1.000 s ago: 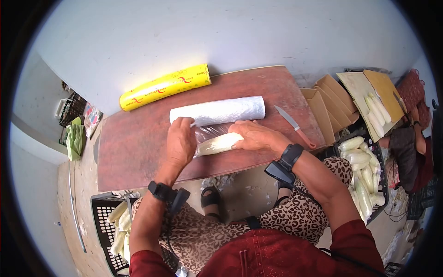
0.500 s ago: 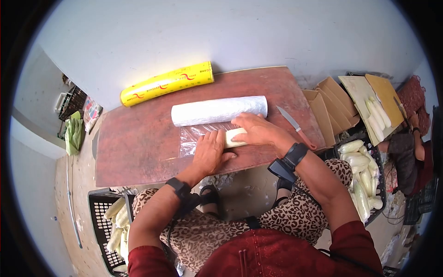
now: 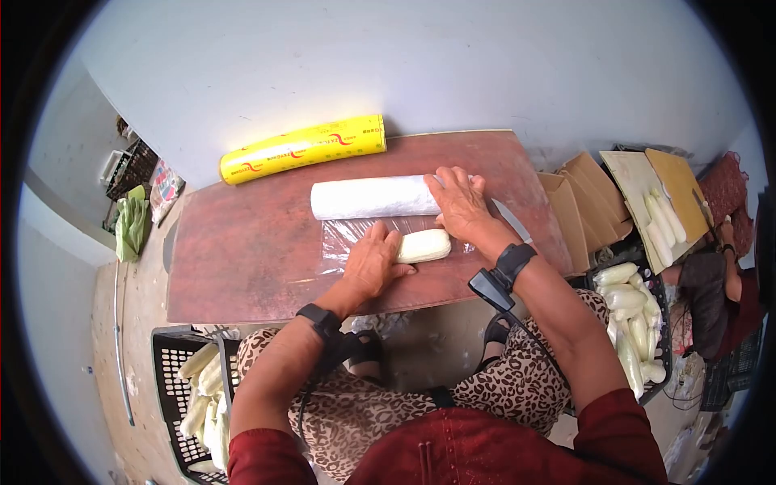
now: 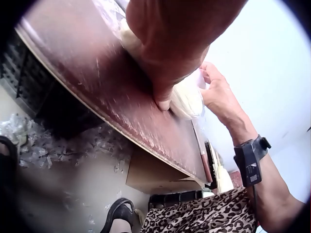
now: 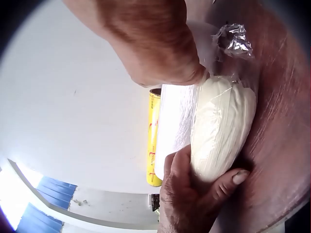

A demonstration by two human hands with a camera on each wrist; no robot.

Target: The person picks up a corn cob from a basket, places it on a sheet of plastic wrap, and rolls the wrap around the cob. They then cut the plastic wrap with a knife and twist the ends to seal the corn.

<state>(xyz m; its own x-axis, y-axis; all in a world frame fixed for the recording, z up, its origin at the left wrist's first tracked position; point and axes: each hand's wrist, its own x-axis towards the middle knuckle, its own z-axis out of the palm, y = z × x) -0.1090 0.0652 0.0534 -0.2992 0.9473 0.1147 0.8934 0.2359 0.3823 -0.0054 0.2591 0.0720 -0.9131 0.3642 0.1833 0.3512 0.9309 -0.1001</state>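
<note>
A pale, ridged, elongated vegetable lies on clear plastic film drawn from a white film roll. My left hand holds the vegetable's left end, with thumb and fingers round it in the right wrist view. Film covers the vegetable there, with crumpled film beyond its far end. My right hand is over the roll's right end, fingers across its top and thumb on the near side. From the right wrist, its fingertips are hidden behind the hand.
A yellow printed roll lies along the back of the reddish table. A knife is partly behind the right forearm. Cardboard boxes stand at right. Crates of pale vegetables flank the legs, at left and right. Another person sits far right.
My left hand came down from the film's edge onto the vegetable's left end. My right hand left the vegetable and moved up to the roll's right end. The vegetable shifted right.
</note>
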